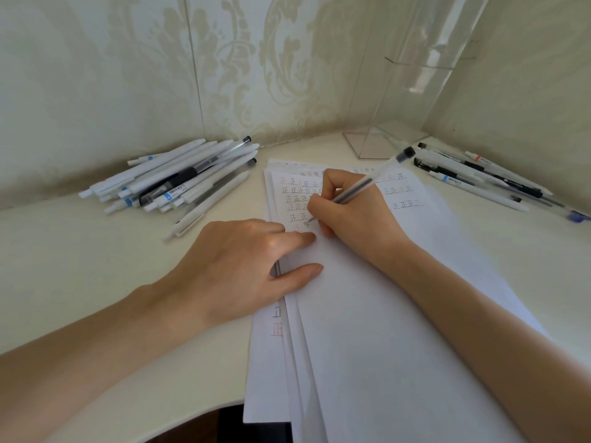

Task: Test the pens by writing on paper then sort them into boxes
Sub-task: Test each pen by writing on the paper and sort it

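My right hand grips a clear pen with a black cap end, its tip touching the top sheet of a stack of white paper among rows of written characters. Fingers straight, my left hand presses flat on the stack's left edge. A pile of several white and black pens lies at the back left of the desk. Several more pens lie in a loose row at the back right. A tall clear plastic box stands in the corner behind the paper.
The cream desk meets patterned walls at the back and right. Its curved front edge runs along the bottom left, with a dark gap below. One white pen juts out of the left pile toward my left hand.
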{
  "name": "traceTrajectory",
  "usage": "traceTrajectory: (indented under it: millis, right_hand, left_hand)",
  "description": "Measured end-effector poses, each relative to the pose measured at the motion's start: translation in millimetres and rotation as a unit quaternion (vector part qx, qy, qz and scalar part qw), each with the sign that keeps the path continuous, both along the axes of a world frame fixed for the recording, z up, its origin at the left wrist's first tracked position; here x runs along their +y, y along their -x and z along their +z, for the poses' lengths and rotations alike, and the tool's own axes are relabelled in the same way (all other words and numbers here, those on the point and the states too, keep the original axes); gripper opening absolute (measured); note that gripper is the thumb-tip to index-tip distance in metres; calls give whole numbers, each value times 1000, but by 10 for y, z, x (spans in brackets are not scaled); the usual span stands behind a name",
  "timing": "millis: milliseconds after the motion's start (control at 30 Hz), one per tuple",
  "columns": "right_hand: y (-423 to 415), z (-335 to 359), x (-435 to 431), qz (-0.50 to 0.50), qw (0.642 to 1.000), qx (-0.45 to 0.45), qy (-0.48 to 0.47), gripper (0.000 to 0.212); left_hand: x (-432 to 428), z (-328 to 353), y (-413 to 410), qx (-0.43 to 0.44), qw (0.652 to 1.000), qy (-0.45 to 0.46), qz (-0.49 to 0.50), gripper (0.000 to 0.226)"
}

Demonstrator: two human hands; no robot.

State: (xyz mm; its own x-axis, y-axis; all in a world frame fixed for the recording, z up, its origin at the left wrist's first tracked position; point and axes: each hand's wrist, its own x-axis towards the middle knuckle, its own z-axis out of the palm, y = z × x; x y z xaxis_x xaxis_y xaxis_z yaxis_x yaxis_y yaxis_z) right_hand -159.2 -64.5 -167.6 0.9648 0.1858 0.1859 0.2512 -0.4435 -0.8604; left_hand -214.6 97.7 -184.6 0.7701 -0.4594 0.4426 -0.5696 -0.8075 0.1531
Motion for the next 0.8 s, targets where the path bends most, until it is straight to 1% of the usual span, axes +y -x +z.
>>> traceTrajectory:
  millis: [333, 467, 567, 633, 700, 767, 800]
  right_hand:
    - [27, 19, 1, 10, 1000, 8, 10, 22]
    - [-3, 5, 9, -14, 1000, -15, 14, 33]
    - [-1, 5, -4, -16, 1000, -14, 4, 31]
    - [-1, 16, -21, -16, 999, -7, -45, 32]
    - [8, 47, -47, -10, 994, 10, -110, 36]
    - [17, 78, -72, 21, 987, 29, -156, 32]
    - [14, 83, -79, 40, 983, 35, -177, 28]
  left_hand:
    - [-5, 20, 2, 19, 1000, -2, -4, 45]
    - [11, 5, 1, 26, 1000, -10, -6, 46]
    - [10, 11, 9, 36, 999, -9, -3, 47]
    - [9, 34, 29, 67, 997, 43, 4, 40]
    - [12, 42, 34, 112, 987, 112, 9, 24]
    - [21, 34, 13, 125, 978, 168, 17, 19]
    - [29, 25, -4, 127, 975, 178, 26, 18]
